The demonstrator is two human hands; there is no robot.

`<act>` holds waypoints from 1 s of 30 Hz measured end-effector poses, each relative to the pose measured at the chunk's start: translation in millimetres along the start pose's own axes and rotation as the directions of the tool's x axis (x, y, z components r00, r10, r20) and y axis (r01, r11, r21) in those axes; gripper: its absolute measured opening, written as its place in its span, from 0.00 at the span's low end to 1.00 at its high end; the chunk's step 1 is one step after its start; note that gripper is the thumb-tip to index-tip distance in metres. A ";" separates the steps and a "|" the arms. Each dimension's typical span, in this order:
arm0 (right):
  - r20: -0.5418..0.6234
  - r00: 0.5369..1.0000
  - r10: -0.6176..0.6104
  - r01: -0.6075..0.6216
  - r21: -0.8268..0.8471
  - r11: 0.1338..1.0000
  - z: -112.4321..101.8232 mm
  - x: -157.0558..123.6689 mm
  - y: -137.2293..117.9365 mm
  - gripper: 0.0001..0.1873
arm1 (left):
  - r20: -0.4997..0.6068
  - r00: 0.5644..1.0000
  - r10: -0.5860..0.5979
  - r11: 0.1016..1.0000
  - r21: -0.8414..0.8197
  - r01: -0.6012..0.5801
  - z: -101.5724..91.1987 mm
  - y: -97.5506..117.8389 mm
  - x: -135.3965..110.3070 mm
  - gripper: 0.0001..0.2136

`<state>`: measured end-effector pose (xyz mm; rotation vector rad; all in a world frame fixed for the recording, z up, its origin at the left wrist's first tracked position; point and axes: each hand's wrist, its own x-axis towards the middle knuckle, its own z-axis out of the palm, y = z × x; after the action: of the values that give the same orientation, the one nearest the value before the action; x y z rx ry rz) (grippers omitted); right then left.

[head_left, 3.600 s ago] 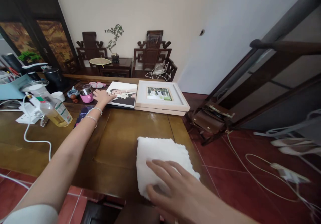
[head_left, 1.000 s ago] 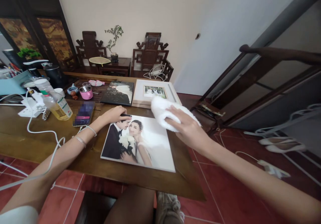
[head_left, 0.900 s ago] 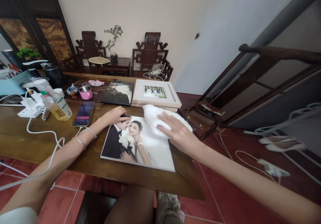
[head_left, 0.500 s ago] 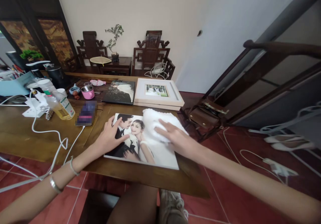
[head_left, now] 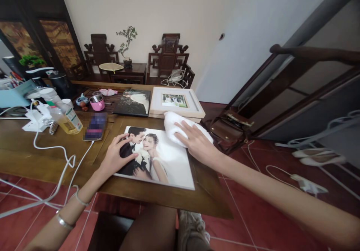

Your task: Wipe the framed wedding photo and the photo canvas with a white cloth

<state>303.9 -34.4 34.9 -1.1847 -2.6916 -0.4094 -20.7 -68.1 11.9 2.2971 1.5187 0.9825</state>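
Observation:
A large wedding photo print [head_left: 168, 161] lies flat near the front edge of the wooden table [head_left: 33, 157]. My left hand [head_left: 116, 157] rests spread flat on the print's left part, fingers apart. My right hand [head_left: 197, 142] presses a bunched white cloth [head_left: 174, 125] against the print's top right corner, fingers curved over it. Behind the print lie a darker photo print [head_left: 133, 102] and a white framed picture [head_left: 176, 102].
A phone [head_left: 95, 127] with a white cable, a bottle of yellow liquid [head_left: 66, 117], a pink mug [head_left: 97, 104] and a power strip [head_left: 35, 121] crowd the table's left side. A brown bag [head_left: 226, 131] sits on the red tile floor at right. My knee [head_left: 152, 228] is below the table edge.
The print went from the back of the table to the front. My left hand slid from its top edge onto its left part. My right hand brought the cloth to the top right corner.

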 end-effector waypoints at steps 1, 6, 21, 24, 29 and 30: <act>0.026 1.000 -0.002 0.002 0.012 1.000 2.0 2.7 -2.6 0.37 | -0.003 1.000 0.008 1.000 0.001 -0.008 -0.8 0.9 0.0 0.22; 0.168 0.985 -0.048 0.037 0.070 0.997 7.7 11.1 -14.1 0.41 | 0.065 0.995 0.071 0.994 -0.082 -0.065 -4.3 7.6 -0.2 0.20; 0.089 0.958 -0.273 0.230 0.333 0.914 -32.0 -37.3 -108.8 0.33 | 0.194 0.981 0.028 0.999 -0.021 -0.024 4.9 -1.0 -1.5 0.25; 0.161 0.964 -0.211 0.137 0.381 0.915 -36.9 -32.0 -103.1 0.35 | 0.193 0.980 0.038 0.999 -0.009 -0.037 5.2 -1.8 -0.1 0.24; 0.208 0.977 -0.046 -0.029 0.343 0.939 -19.9 1.5 -37.4 0.36 | 0.167 0.986 0.029 0.999 -0.024 -0.026 5.6 -2.3 1.0 0.24; 0.200 0.979 -0.032 -0.035 0.326 0.945 -14.5 6.8 -25.0 0.36 | 0.160 0.987 0.026 0.999 -0.030 -0.021 5.5 -1.9 1.1 0.24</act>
<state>281.5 -50.4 45.9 -1.1824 -2.7785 0.1694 -18.3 -65.3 7.3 2.3171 1.4079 0.7982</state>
